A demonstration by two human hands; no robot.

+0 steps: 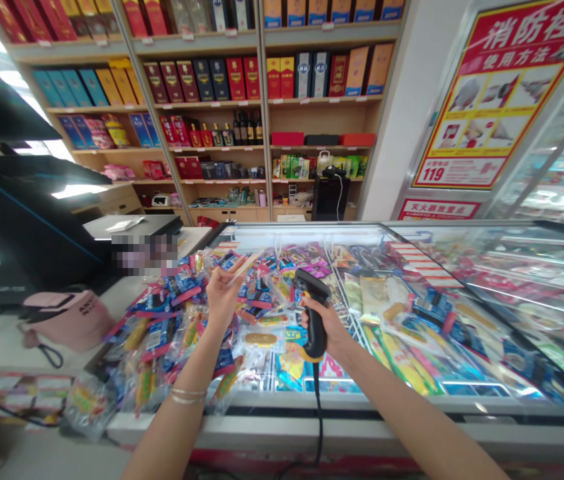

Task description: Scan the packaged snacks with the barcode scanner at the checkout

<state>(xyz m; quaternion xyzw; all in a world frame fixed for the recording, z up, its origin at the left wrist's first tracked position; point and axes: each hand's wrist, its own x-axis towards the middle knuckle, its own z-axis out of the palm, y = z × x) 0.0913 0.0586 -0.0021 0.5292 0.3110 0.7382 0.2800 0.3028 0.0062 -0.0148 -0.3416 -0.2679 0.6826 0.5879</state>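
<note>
My right hand [329, 323] is wrapped round the handle of a black barcode scanner [318, 327] with yellow-orange trim. The scanner's head points up and left, and its cable hangs down past the freezer's front edge. To its left, my left hand [223, 293] pinches a slim, pale, flat packet [246, 265] that sticks out up and to the right; I cannot make out what is in it. Under both hands lies a chest freezer [307, 417]. A heap of blue-and-pink snack packets [162, 333], some with corn-like pieces in clear wrap, covers its left part.
A pink bag [69, 317] stands on the left counter beside a dark monitor-like machine [12, 200]. More packets [402, 353] lie to the right, some inside the freezer. Behind are shelves of boxed goods [212, 80] and a red-and-yellow poster [505, 93].
</note>
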